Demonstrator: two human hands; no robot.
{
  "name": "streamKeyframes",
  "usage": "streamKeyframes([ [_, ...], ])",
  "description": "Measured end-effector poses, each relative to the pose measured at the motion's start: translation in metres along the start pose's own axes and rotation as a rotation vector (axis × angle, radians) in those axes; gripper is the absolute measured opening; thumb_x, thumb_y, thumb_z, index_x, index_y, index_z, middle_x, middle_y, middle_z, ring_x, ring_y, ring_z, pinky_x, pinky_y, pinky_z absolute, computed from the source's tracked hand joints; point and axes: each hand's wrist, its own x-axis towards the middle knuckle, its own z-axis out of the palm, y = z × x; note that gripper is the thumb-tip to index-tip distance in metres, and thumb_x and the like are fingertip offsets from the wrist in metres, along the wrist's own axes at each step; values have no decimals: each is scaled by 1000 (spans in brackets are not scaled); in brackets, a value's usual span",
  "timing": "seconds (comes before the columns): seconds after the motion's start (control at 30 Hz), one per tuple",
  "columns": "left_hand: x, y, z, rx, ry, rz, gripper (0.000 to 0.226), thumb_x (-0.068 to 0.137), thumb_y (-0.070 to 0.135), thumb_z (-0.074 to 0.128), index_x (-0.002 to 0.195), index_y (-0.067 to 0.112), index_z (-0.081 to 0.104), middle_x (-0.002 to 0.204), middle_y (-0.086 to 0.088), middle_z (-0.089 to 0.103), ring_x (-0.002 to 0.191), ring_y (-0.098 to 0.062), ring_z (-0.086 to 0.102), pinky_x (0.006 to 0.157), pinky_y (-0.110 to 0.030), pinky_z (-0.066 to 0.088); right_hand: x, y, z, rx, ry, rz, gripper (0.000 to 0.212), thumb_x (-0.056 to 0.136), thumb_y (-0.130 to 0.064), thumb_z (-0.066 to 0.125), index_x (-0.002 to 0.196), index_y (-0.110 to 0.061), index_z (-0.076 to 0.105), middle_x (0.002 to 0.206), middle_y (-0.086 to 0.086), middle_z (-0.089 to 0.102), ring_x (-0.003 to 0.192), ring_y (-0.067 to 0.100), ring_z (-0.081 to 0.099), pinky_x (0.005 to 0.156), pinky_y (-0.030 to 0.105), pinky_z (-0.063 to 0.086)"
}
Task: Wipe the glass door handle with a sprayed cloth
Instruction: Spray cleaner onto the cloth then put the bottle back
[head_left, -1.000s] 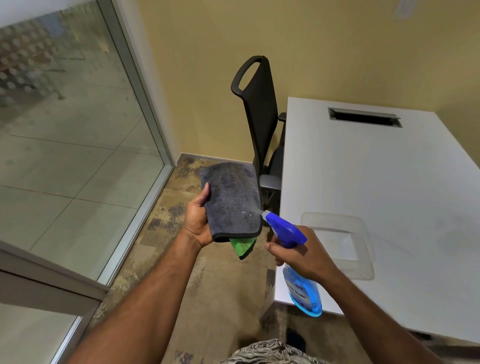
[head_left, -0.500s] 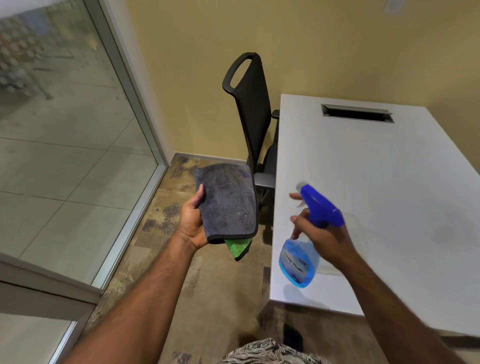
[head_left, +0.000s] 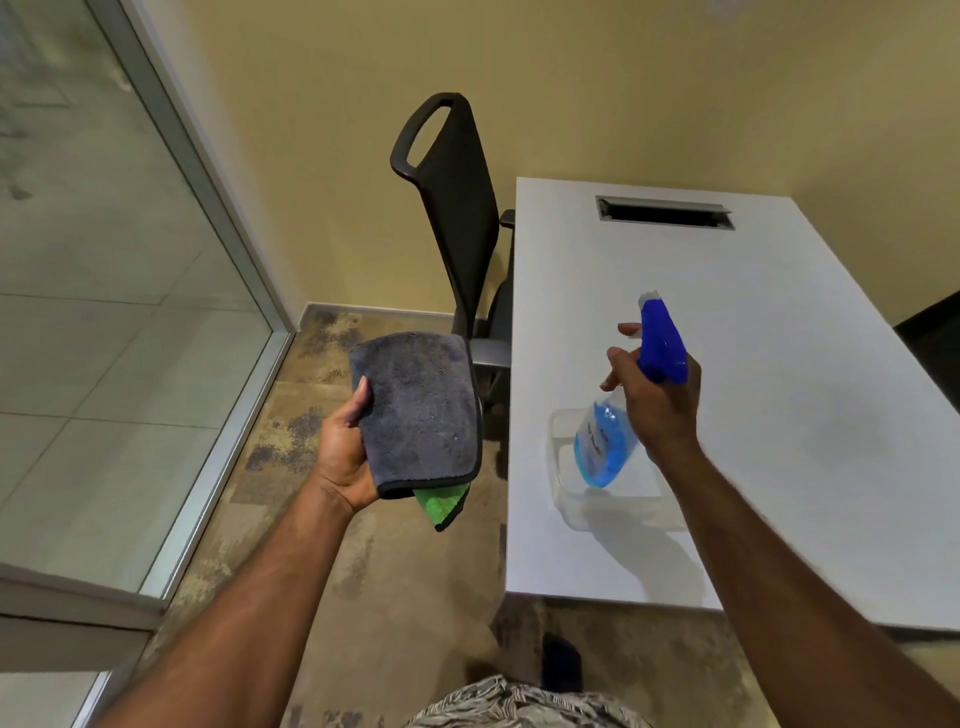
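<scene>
White bench filling the right side, with a slotted metal cable opening near its far edge. Left of the bench, a glass panel in a metal frame, running back to the yellow wall. Mottled brown carpet between glass and bench. Black chair with a loop-shaped top, tucked against the bench's left edge at the far end.

On the bench near its left front corner, a clear plastic container, shallow and seemingly holding nothing; partly hidden behind the bottle. Above that container, off the bench surface, a spray bottle with blue liquid filling its lower part and a blue trigger head pointing up and away. Right hand wrapped around the bottle's neck, index finger stretched forward near the trigger.

Left of the bench, over the carpet, a folded grey cloth with a green corner hanging from its lower edge. Left hand gripping the cloth's left edge, thumb on top, cloth face tilted up.

Door handle not seen anywhere here.
</scene>
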Motion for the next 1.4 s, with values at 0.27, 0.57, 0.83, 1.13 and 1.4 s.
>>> streamKeyframes([
  [0.27, -2, -6, -1, 28, 25, -28, 45, 93, 42, 54, 105, 8, 81, 121, -18, 71, 105, -39, 70, 79, -57, 59, -6, 37, 13, -71, -21, 28, 17, 89, 1, 63, 104, 10, 65, 94, -12, 68, 65, -3, 65, 62, 4, 46],
  [0.57, -5, -7, -1, 61, 53, -25, 44, 95, 41, 54, 106, 9, 81, 124, -19, 69, 109, -40, 69, 78, -55, 59, -6, 79, 27, -69, -21, 84, 28, 88, 2, 63, 116, 2, 63, 117, 10, 70, 70, 22, 63, 62, 13, 53],
  [0.83, -7, -6, -4, 84, 89, -34, 45, 94, 42, 56, 111, 8, 79, 129, -20, 66, 112, -41, 67, 82, -57, 58, -6, 108, 32, -69, -11, 135, 29, 87, -8, 65, 115, 1, 65, 114, -9, 67, 70, 11, 65, 65, 7, 50],
  [1.13, -10, -11, -7, 88, 87, -39, 47, 93, 41, 55, 125, 9, 66, 126, -21, 67, 108, -41, 69, 78, -56, 58, -8, 113, 33, -40, 21, 110, 26, 86, -15, 74, 106, -18, 58, 82, -2, 62, 68, 1, 62, 64, 8, 49],
  [1.4, -7, -15, -9, 99, 71, -57, 45, 94, 43, 54, 109, 10, 80, 124, -18, 70, 110, -39, 69, 80, -55, 58, -13, 123, 22, -80, 31, 91, 74, 78, -13, 83, 139, -3, 43, 131, 18, 55, 113, 28, 60, 82, 13, 51],
])
